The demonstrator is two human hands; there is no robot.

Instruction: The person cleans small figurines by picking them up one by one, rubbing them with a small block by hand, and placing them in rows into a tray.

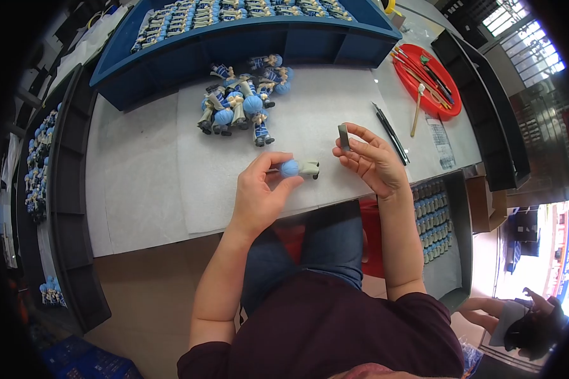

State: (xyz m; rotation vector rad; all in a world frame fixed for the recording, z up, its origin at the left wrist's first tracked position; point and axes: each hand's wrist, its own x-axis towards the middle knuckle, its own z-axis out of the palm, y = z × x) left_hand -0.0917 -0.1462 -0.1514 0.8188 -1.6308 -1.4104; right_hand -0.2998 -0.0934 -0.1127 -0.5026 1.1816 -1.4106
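Near the table's front edge, my left hand (263, 192) grips a small figurine (307, 168) by its blue head, between thumb and fingers. The figurine lies sideways with its pale body and dark feet pointing right. To the right and slightly higher, my right hand (374, 158) pinches a small flat grey-green piece (343, 137) upright between thumb and fingers. The two hands are apart. Beyond them, a loose pile of blue-haired figurines (237, 101) lies on the white table (139, 183).
A blue crate (246, 47) of figurines stands at the back. A red tray (428, 82) holds brushes; dark pens (391, 131) and a wooden stick (416, 114) lie nearby. Black crates stand at both sides. A person (518, 322) is at the lower right.
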